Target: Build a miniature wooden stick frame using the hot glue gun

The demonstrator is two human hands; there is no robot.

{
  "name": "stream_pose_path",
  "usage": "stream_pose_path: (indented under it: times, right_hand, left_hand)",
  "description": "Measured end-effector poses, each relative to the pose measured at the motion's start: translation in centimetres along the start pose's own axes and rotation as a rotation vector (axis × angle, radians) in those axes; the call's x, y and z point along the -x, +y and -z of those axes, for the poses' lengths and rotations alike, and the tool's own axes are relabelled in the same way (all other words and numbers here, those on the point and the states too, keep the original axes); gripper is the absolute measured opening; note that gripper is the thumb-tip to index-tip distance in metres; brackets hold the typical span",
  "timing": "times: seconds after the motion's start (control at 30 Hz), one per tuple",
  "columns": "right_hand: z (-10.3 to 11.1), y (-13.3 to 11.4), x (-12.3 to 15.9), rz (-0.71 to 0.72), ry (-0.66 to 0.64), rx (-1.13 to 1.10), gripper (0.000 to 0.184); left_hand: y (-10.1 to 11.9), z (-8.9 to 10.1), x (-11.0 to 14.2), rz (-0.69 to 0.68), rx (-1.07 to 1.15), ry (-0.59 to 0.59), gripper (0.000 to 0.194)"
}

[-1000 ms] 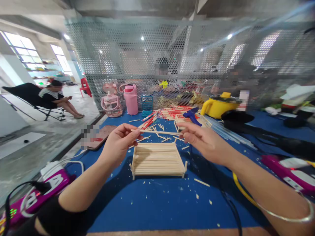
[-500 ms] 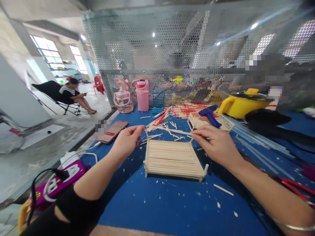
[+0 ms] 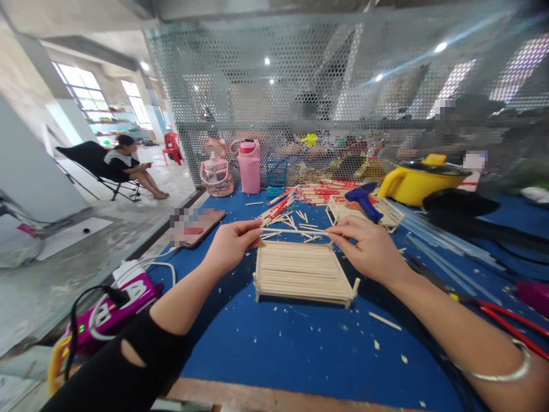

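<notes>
A thin wooden stick (image 3: 294, 231) spans level between my two hands, above the far edge of a small frame of sticks. My left hand (image 3: 235, 243) pinches its left end, and my right hand (image 3: 362, 246) pinches the right end. Below them the stick frame (image 3: 303, 272) stands on the blue table, its top a row of sticks laid side by side, with short posts at the corners. Loose cut sticks (image 3: 300, 217) lie behind it. Farther back a blue glue gun (image 3: 364, 201) rests on a second stick frame (image 3: 392, 214).
Red-and-white wrapped sticks (image 3: 326, 191), pink bottles (image 3: 249, 167) and a yellow pot (image 3: 422, 182) stand toward the mesh screen. Clear glue sticks (image 3: 454, 246) and red-handled pliers (image 3: 510, 326) lie right. A phone (image 3: 203, 226) and purple power strip (image 3: 115, 312) are left. A person (image 3: 128, 163) sits beyond.
My left hand has moved right and closed on the stick's left end, which was free before. My right hand has shifted slightly left, and the stick is now level.
</notes>
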State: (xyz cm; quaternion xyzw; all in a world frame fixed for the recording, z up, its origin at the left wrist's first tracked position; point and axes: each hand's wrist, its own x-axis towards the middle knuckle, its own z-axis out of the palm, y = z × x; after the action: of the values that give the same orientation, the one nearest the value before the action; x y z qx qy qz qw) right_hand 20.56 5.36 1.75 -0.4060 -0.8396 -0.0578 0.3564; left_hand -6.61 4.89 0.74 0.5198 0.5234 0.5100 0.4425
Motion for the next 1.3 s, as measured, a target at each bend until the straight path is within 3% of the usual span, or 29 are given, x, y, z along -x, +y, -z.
stream_pose_path:
  times: [0.23,0.53,0.8,1.03,1.3]
  right_hand:
    - [-0.3,0.2,-0.3,-0.071,-0.007,-0.058,0.020]
    - [0.1,1.4,0.9,-0.458,-0.138,-0.370,0.027]
    - [-0.9,0.8,0.7,-0.483,-0.182,-0.393,0.028]
    - [-2.0,0.4,0.2,-0.515,-0.181,-0.499,0.016]
    - [-2.5,0.6,0.1,-0.549,-0.070,-0.751,0.037]
  left_hand:
    - [-0.5,-0.1,-0.1,-0.008,-0.034,0.020,0.024]
    - [-0.7,0.0,-0.3,-0.011,-0.020,0.028,0.031]
    - [-0.7,0.0,-0.3,0.007,0.003,0.039,0.037]
    - [-0.5,-0.2,-0.2,0.002,-0.005,0.038,0.034]
    - [-0.7,-0.2,-0.3,-0.014,-0.036,0.055,0.032]
